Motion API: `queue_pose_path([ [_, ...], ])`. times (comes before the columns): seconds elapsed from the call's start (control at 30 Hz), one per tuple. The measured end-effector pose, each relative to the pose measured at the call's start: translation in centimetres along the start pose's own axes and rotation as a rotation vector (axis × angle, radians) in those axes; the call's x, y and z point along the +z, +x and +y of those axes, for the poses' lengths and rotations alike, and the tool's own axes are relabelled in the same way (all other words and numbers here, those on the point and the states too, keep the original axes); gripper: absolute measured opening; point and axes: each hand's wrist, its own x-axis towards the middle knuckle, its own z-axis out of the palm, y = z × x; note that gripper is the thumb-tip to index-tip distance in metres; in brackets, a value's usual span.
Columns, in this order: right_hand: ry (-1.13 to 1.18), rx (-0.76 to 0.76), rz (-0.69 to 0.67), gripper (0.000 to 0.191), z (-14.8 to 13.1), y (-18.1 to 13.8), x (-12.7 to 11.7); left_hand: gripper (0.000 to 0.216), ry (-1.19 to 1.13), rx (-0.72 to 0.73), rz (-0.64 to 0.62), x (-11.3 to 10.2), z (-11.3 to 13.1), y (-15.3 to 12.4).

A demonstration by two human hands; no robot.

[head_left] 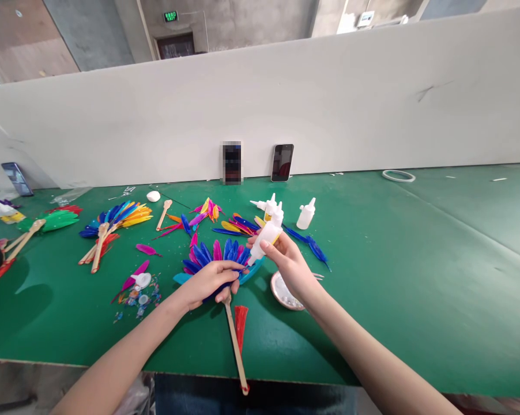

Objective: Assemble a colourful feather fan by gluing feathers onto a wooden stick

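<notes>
A fan of blue, magenta and turquoise feathers [203, 253] on a wooden handle [236, 346] lies before me, with a red tassel [240, 323] beside the handle. My left hand [217, 280] is over the base of the fan, its thumb and fingers closed on what looks like a small blue feather; the pinch is partly hidden. My right hand [286, 256] grips a white plastic glue bottle [266, 236], tilted, with its lower end close to my left fingertips. Under the right wrist is a round dish [279, 294] of small shiny pieces, partly covered.
More glue bottles [305, 214] stand behind my right hand. Loose feathers [314, 251] and a pile of colourful gems [139, 300] lie around the fan. Other feather fans [117, 222] are on the left. Two phones [282, 162] lean on the white partition [350, 109].
</notes>
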Motion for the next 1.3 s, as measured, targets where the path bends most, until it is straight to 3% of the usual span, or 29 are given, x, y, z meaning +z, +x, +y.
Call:
queue_pose_path([
  [0.57,0.073,0.036,-0.016,0.026,0.04,-0.14,0.13,0.02,-0.002,0.031,-0.021,-0.02,-0.32,0.34],
  [1.3,0.101,0.049,-0.023,0.026,-0.02,0.06,0.15,0.022,0.04,0.033,-0.014,0.01,-0.15,0.26],
])
